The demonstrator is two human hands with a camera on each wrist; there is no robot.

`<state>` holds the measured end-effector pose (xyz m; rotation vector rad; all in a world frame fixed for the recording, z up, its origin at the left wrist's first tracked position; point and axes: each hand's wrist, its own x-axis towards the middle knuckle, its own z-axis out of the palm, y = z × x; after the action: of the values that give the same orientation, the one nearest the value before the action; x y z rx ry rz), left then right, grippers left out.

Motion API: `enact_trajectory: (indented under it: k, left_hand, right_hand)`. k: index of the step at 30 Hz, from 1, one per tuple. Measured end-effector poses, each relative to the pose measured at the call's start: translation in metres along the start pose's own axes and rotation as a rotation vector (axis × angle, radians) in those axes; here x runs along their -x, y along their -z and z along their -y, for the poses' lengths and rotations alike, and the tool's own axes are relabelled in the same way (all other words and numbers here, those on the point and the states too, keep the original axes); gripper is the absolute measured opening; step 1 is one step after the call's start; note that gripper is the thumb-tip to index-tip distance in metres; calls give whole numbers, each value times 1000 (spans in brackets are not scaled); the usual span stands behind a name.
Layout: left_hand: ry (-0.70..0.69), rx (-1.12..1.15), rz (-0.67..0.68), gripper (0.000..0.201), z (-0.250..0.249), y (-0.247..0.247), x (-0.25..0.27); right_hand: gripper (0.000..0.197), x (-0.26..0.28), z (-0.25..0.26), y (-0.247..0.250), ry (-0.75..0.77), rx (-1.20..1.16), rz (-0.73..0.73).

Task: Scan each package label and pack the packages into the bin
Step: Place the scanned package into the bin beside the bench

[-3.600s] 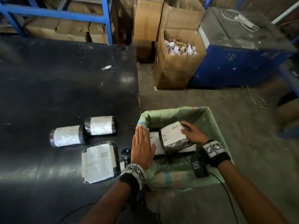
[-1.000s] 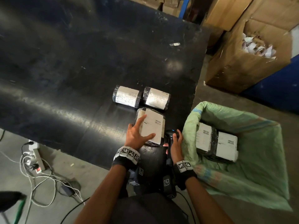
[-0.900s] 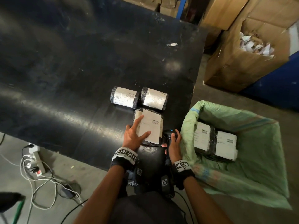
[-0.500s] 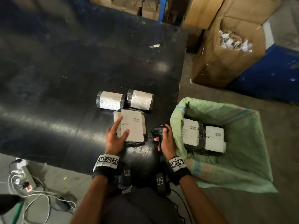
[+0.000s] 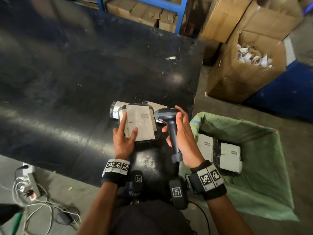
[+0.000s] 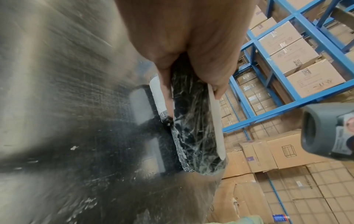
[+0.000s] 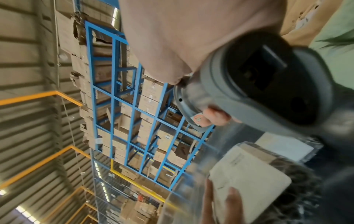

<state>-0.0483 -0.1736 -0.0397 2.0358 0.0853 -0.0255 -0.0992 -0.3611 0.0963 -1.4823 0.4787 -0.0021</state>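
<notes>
My left hand [image 5: 129, 127] grips a flat black-wrapped package [image 5: 144, 116] by its near edge and holds it tilted above the black table [image 5: 67, 82], white label up. My right hand [image 5: 176, 126] grips the handle of a grey barcode scanner [image 5: 166, 114], whose head points at the label from the right. Behind the held package lie two rolled packages [image 5: 115, 109] [image 5: 156, 104], partly hidden. The green-lined bin [image 5: 254, 187] at the right holds two labelled packages [image 5: 205, 146] [image 5: 230, 156]. In the left wrist view the package [image 6: 191, 121] is edge-on, with the scanner [image 6: 325, 131] at the right.
An open cardboard box [image 5: 245, 78] of paper scraps stands on the floor beyond the bin, beside a blue crate [image 5: 288, 95]. Blue shelving [image 5: 179, 12] with cartons rises behind the table. A power strip and cables [image 5: 30, 194] lie on the floor at the lower left.
After a package went into the bin, my left hand took the flat package and lifted it off the table. My right hand raised the scanner from the table edge towards the label.
</notes>
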Motion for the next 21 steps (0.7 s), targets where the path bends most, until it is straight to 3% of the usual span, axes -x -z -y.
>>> enact_trajectory:
  k: [14, 21]
  left_hand:
    - [-8, 10, -20, 73, -12, -7, -9]
    - [-28, 8, -33, 74, -8, -3, -13]
  right_hand:
    - [37, 3, 20, -8, -6, -66, 54]
    - [38, -4, 8, -10, -35, -55, -39]
